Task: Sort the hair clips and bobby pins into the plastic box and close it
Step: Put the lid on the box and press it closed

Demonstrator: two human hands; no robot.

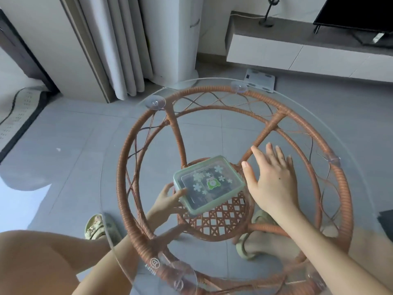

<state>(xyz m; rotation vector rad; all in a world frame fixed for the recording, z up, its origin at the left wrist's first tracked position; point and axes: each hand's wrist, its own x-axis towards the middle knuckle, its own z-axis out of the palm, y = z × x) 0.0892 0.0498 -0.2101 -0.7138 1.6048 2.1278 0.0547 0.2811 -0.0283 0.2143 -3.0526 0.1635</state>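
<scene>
The plastic box was under the glass tabletop, green-rimmed, with its clear lid seated on it and tilted so that the far-right end sat higher. White flower shapes and 1 green sticker showed on the lid, and something dark lay inside (too blurred through 2 layers of plastic and glass to name). The box hung just over the woven lower shelf of the table; whether it touched the weave, I cannot tell. Your left hand reached in beneath the glass and gripped the box at its near-left corner, thumb on the lid, fingers curled around the rim. Your right hand was above the glass just right of the box, flat and wide open, fingers spread, holding nothing. Around both ran the brown rattan ring that carried the tabletop on clear suction cups. Your 2 pale sandals stood on the grey tiled floor below. Farther off were a white curtain, a white bathroom scale and a low TV cabinet.
</scene>
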